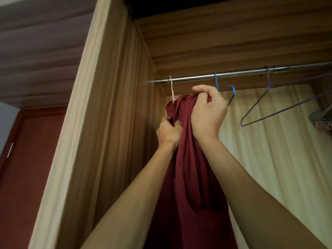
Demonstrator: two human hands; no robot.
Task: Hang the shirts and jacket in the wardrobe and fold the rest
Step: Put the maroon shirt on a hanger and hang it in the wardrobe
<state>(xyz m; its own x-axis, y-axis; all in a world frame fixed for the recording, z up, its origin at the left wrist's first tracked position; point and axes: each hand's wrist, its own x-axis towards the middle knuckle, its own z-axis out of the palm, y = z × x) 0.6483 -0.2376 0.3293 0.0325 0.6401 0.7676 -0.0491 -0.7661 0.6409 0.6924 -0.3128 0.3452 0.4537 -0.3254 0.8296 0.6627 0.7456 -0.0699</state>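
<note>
The right hand (208, 112) grips a bunch of the dark red shirt (186, 168) at its top, fingers curled over the cloth. Lower and to the left, the left hand (168, 131) pinches the shirt's edge. The shirt hangs from a pink hanger (172, 90) hooked on the metal rail (242, 73) inside the wooden wardrobe (115, 105). Further right along the rail hang a blue hanger (231, 92) and a purple hanger (269, 97), both bare.

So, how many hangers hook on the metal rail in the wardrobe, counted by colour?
Pink hanger: 1
Blue hanger: 1
Purple hanger: 1
Total on the rail: 3
The teal and pink bundle at the right edge is cut off, so it is not counted.
</note>
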